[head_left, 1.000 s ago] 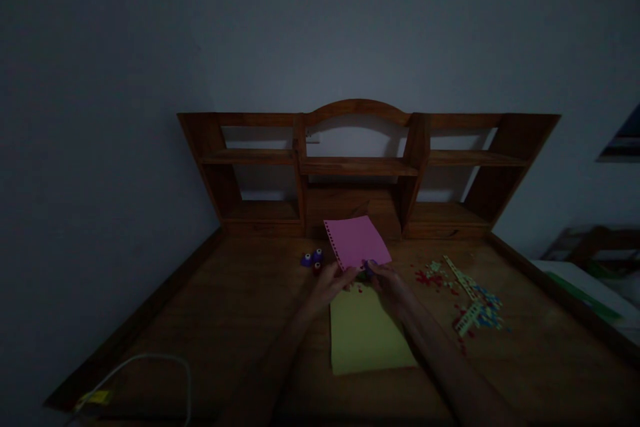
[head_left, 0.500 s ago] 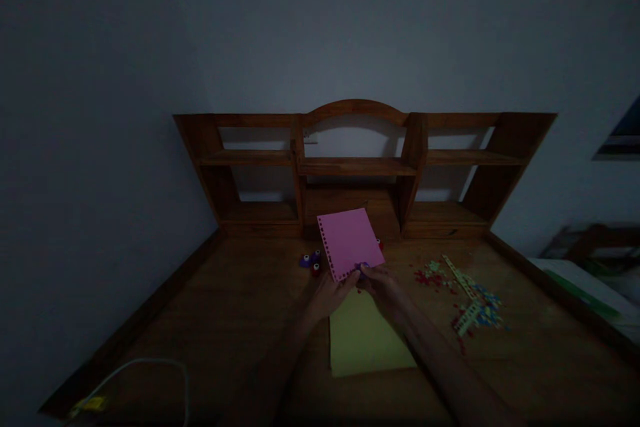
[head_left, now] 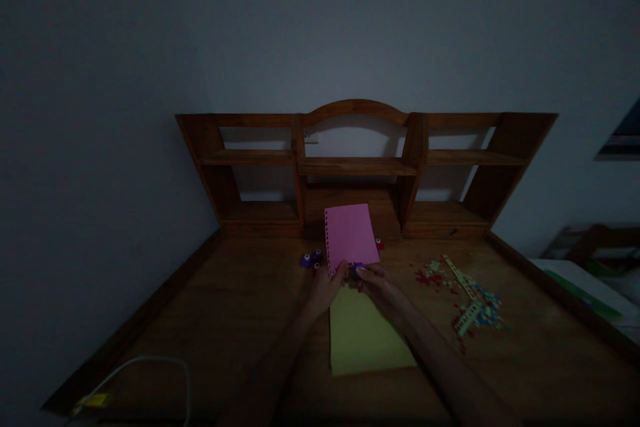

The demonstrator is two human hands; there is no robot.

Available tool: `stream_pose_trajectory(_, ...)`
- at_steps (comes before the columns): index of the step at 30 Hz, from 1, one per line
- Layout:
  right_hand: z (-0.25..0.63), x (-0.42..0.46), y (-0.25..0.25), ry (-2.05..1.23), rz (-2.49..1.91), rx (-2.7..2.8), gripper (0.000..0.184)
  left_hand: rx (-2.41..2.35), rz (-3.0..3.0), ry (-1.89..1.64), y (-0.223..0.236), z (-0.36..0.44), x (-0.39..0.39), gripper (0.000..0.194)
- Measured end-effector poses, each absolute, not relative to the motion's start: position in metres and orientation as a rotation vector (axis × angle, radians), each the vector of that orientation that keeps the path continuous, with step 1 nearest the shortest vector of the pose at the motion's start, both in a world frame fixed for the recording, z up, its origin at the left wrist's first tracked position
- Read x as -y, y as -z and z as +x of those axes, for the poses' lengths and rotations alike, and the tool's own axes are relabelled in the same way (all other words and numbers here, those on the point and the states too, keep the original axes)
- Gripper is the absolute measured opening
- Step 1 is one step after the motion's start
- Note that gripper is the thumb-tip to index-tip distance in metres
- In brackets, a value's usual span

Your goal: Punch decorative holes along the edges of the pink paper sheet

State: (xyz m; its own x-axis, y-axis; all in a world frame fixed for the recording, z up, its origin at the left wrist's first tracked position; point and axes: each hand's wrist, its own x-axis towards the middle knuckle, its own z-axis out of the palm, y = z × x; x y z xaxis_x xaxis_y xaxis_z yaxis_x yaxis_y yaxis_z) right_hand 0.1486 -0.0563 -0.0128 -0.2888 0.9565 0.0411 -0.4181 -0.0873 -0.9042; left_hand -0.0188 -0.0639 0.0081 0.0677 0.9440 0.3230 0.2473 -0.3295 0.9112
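Observation:
A pink paper sheet [head_left: 351,233] with small holes along its left edge is held up, tilted, over the desk. At its lower left corner, my left hand [head_left: 326,291] pinches it with the thumb on top. My right hand [head_left: 384,290] is closed around a small purple paper punch [head_left: 357,269] at the sheet's lower edge. The fingers beneath the sheet are hidden. Just below the hands lies a yellow-green sheet or pad [head_left: 367,337] flat on the desk. Left of the pink sheet stand several more punches [head_left: 307,260], purple and red with white round tops.
A red punch [head_left: 379,244] shows behind the pink sheet's right edge. To the right lie scattered red, blue and pale paper bits [head_left: 487,310] and punched yellow strips [head_left: 467,318]. A wooden shelf unit [head_left: 357,165] lines the desk's back. A white cable [head_left: 150,359] loops at front left.
The pink sheet has turned slightly clockwise, its left edge now more upright. My left thumb has shifted left along the lower edge, and the purple punch has moved a little left too.

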Motion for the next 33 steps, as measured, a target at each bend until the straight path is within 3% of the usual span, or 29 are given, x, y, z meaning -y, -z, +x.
stream_pose_trajectory(33, 0.149, 0.063, -0.001, -1.613, -0.788, 0.910, 0.031, -1.154, 1.576, -1.349, -0.006, -0.018, 0.059, 0.043)
